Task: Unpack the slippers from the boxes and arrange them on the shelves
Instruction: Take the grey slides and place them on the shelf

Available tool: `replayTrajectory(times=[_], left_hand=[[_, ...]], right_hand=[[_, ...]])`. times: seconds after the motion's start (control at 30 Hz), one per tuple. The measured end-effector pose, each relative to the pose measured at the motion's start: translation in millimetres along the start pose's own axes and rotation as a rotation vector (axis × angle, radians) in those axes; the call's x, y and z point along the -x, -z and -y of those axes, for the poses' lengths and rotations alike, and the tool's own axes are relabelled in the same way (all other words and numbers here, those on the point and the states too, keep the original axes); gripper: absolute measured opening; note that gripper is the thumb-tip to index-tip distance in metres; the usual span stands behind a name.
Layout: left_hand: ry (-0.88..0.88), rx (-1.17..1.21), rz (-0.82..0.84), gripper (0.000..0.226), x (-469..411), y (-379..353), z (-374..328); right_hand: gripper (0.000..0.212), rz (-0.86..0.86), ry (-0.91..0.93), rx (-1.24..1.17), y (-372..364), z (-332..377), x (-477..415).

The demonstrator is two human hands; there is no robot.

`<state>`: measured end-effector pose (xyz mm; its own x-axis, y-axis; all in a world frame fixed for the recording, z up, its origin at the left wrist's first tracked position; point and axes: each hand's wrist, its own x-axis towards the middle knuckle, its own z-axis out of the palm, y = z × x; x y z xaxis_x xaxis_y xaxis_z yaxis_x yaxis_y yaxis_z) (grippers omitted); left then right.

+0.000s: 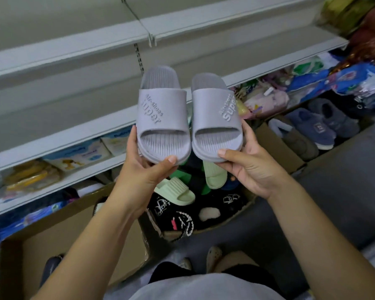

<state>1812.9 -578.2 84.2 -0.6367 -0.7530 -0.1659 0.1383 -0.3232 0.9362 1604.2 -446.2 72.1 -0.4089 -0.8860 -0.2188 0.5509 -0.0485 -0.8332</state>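
The left hand [143, 172] and the right hand [249, 167] each hold 1 grey slipper up in front of the shelves [74, 135]. The 2 slippers are side by side and almost touching, with toes near and heels far.

The left slipper [162, 113] lies in the left hand. The thumb presses on the toe rim and the fingers [132, 139] curl round its left edge and under the sole, clamped on it. The right slipper [214, 118] lies the same way in the right hand, with the thumb on the toe rim and the fingers [248, 131] clamped round its right edge. Each strap carries raised lettering that reads "super", white on the right slipper and grey on the left.

Below the hands, the open middle box [206, 231] on the floor holds black slippers [178, 215] with white print. 2 pale green slippers [175, 191] lie on top of them. The left box [74, 245] stands just beside it and shows mostly bare cardboard inside. The right box [277, 148], farther off, holds blue and grey fuzzy slippers [310, 124].

On the left, the lower shelves carry yellow packets [30, 174] and white cartons [85, 152]. At the far right, bagged goods [355, 79] are piled on a shelf above the right box.
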Motion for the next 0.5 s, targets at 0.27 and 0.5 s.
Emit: replayTrajectory(times=[0.27, 0.5], left_hand=[[-0.053, 0.000, 0.159, 0.104, -41.7, -76.1, -10.6], [-0.132, 0.054, 0.215, 0.106, -86.5, -187.7, 3.6]], right_hand=[[0.098, -0.049, 0.155, 0.007, 45.2, 66.8, 4.0], [0.101, -0.047, 0.239, 0.123, 131.2, 159.3, 3.6]])
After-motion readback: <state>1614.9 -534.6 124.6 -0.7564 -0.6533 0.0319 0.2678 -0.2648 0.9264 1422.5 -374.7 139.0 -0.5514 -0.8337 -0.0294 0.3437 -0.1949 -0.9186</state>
